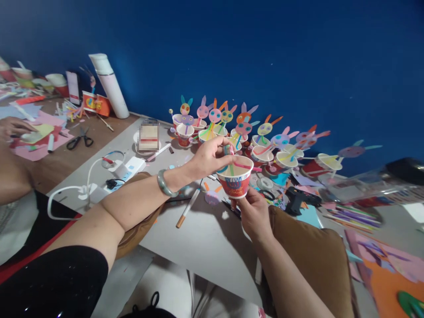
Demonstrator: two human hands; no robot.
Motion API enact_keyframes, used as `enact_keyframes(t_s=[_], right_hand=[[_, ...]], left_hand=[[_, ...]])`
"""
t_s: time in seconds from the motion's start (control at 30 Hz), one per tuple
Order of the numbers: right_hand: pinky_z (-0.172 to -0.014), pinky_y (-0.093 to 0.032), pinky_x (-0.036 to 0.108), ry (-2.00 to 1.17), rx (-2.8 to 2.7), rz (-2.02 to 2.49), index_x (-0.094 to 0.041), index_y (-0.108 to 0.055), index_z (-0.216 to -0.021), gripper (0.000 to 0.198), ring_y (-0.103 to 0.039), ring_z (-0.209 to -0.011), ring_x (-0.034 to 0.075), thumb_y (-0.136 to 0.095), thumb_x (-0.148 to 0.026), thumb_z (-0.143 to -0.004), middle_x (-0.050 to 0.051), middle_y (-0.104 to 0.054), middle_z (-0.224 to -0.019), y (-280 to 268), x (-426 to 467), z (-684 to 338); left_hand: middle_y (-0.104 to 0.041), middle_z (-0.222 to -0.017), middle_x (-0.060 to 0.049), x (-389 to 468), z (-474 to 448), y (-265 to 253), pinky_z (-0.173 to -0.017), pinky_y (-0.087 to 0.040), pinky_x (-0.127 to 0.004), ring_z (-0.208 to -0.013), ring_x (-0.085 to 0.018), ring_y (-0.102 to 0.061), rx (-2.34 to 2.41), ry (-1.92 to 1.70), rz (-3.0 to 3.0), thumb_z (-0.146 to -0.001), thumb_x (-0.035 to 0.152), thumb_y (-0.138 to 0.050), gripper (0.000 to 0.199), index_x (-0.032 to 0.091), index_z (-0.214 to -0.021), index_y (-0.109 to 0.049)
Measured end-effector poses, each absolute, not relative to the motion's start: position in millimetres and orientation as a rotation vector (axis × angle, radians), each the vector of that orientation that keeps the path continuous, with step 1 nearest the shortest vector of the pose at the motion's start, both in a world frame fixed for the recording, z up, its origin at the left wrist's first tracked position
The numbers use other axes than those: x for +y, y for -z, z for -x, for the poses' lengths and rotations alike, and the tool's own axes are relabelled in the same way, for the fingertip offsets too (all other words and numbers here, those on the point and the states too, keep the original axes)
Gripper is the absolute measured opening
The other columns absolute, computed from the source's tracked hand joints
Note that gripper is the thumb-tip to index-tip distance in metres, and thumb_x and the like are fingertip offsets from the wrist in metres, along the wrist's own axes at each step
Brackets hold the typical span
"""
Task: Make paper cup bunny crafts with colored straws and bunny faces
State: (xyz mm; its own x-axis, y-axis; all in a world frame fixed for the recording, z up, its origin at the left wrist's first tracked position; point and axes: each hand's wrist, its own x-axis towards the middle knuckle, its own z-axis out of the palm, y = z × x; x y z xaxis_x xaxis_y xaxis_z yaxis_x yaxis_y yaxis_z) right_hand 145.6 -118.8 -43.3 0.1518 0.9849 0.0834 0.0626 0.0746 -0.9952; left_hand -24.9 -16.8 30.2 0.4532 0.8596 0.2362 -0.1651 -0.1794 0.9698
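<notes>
A red-and-white paper cup (pixel 233 184) is held up over the table in front of me. My right hand (pixel 255 214) grips it from below, with fingers and thumb around its base. At the far rim, my left hand (pixel 213 157) has its fingers and thumb pinched together; a small colourful bit shows between them, too hidden to name. A green strip (pixel 231 169) stands inside the cup, and a pink straw (pixel 253 168) sticks out at its right side. Beneath, a purple paper rabbit head (pixel 213 197) with orange ears lies on the table.
Several cups with paper rabbit heads (pixel 215 115) line the blue wall. A black glue gun (pixel 300 201), a power strip (pixel 127 170), scissors (pixel 80 139) and a white bottle (pixel 109 86) stand or lie around. Another person's hand (pixel 15 129) is over paper at left.
</notes>
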Motion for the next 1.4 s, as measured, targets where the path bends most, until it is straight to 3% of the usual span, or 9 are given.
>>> enact_keyframes(t_s=[0.1,0.37,0.57,0.7,0.83,1.03,1.2,1.4], right_hand=[[-0.053,-0.036,0.026,-1.032,-1.141,1.252,-0.021,-0.062,-0.074,0.037,-0.045,-0.052,0.010,-0.078,-0.054,-0.080,-0.004,-0.056,-0.057,43.4,-117.9,-146.1],[-0.053,-0.036,0.025,-1.041,-1.101,1.241,-0.021,-0.061,-0.071,0.040,-0.044,-0.050,0.009,-0.081,-0.054,-0.077,-0.004,-0.057,-0.057,41.7,-118.7,-144.5],[-0.054,-0.035,0.025,-1.032,-1.116,1.220,-0.020,-0.063,-0.071,0.036,-0.045,-0.052,0.009,-0.081,-0.050,-0.079,-0.003,-0.059,-0.058,40.6,-121.5,-143.1],[-0.053,-0.034,0.025,-1.044,-1.102,1.207,-0.020,-0.062,-0.069,0.035,-0.043,-0.051,0.009,-0.081,-0.048,-0.079,-0.004,-0.057,-0.057,41.4,-120.5,-142.8],[-0.052,-0.033,0.025,-1.076,-1.084,1.187,-0.020,-0.063,-0.071,0.036,-0.043,-0.049,0.008,-0.083,-0.050,-0.078,-0.004,-0.056,-0.055,42.7,-118.0,-143.6],[-0.050,-0.036,0.024,-1.137,-0.977,1.138,-0.020,-0.066,-0.074,0.040,-0.046,-0.050,0.008,-0.088,-0.053,-0.071,-0.003,-0.060,-0.059,45.4,-116.0,-145.2],[-0.050,-0.036,0.023,-1.152,-0.949,1.101,-0.020,-0.067,-0.076,0.040,-0.046,-0.050,0.008,-0.088,-0.054,-0.071,-0.004,-0.058,-0.058,45.2,-116.1,-145.9],[-0.050,-0.035,0.022,-1.139,-0.945,1.071,-0.020,-0.068,-0.077,0.039,-0.046,-0.050,0.007,-0.088,-0.053,-0.073,-0.005,-0.057,-0.059,47.0,-114.4,-145.9]], left_hand=[[-0.058,-0.071,0.003,-18.3,25.9,-30.5,-0.054,-0.038,-0.022,-0.060,-0.007,-0.049,0.639,-1.019,-1.462,-0.082,0.028,-0.077,0.026,0.020,-0.092,-0.055],[-0.053,-0.066,0.005,-19.2,25.8,-35.4,-0.051,-0.030,-0.023,-0.055,-0.006,-0.041,0.683,-0.975,-1.393,-0.079,0.025,-0.080,0.027,0.019,-0.085,-0.054],[-0.057,-0.072,0.003,-20.9,27.1,-36.9,-0.056,-0.036,-0.024,-0.061,-0.007,-0.049,0.696,-1.004,-1.419,-0.074,0.030,-0.085,0.035,0.019,-0.085,-0.053],[-0.054,-0.069,0.004,-20.1,27.1,-35.5,-0.055,-0.034,-0.024,-0.058,-0.007,-0.046,0.652,-0.980,-1.421,-0.076,0.033,-0.084,0.036,0.019,-0.086,-0.052],[-0.046,-0.066,0.005,-22.1,25.7,-37.3,-0.052,-0.028,-0.024,-0.056,-0.006,-0.037,0.596,-0.989,-1.428,-0.082,0.048,-0.079,0.039,0.020,-0.085,-0.052],[-0.044,-0.070,0.004,-27.3,24.3,-43.2,-0.056,-0.030,-0.025,-0.062,-0.007,-0.037,0.599,-1.025,-1.466,-0.084,0.069,-0.068,0.053,0.017,-0.087,-0.056],[-0.057,-0.084,-0.001,-25.4,22.9,-37.4,-0.066,-0.041,-0.026,-0.072,-0.009,-0.050,0.583,-1.010,-1.429,-0.081,0.073,-0.069,0.061,0.015,-0.100,-0.062],[-0.067,-0.115,-0.011,-23.6,24.8,-33.1,-0.086,-0.051,-0.031,-0.101,-0.019,-0.064,0.540,-0.991,-1.439,-0.073,0.069,-0.079,0.071,0.014,-0.114,-0.060]])
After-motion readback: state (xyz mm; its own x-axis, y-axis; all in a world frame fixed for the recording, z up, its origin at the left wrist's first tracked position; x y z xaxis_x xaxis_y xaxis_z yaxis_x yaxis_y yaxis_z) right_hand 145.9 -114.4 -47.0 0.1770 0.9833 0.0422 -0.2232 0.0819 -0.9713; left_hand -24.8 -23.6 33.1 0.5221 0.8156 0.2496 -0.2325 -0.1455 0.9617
